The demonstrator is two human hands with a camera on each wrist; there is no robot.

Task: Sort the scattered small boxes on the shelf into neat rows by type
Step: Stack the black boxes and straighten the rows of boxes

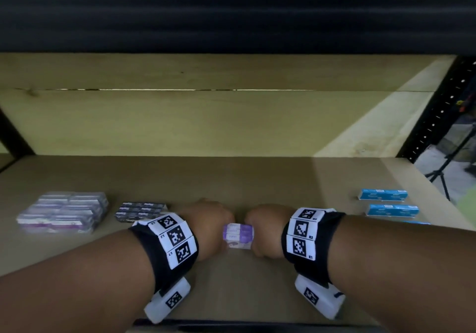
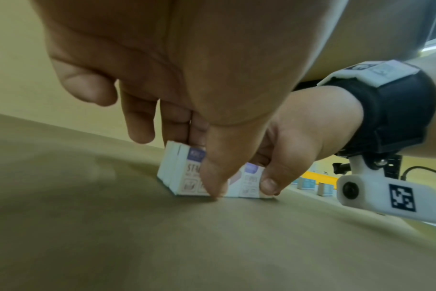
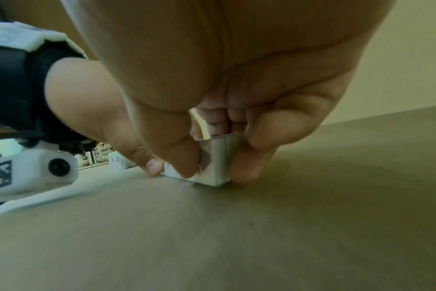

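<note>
A small cluster of white-and-purple boxes [image 1: 238, 234] stands on the brown shelf [image 1: 231, 178] near its front middle. My left hand [image 1: 213, 227] grips the cluster's left side and my right hand [image 1: 262, 229] its right side. In the left wrist view the left hand [image 2: 197, 163] has its thumb on the front of the boxes [image 2: 184, 173] and its fingers behind them. In the right wrist view the right hand [image 3: 215, 171] pinches the boxes [image 3: 217, 157] between thumb and fingers. The boxes' bottoms touch the shelf.
A block of white-and-purple boxes [image 1: 64, 211] lies at the left. Dark boxes [image 1: 140, 211] sit in a group beside my left wrist. Blue boxes [image 1: 383, 194] lie one behind another at the right. A pale wooden back wall [image 1: 206, 116] closes the shelf.
</note>
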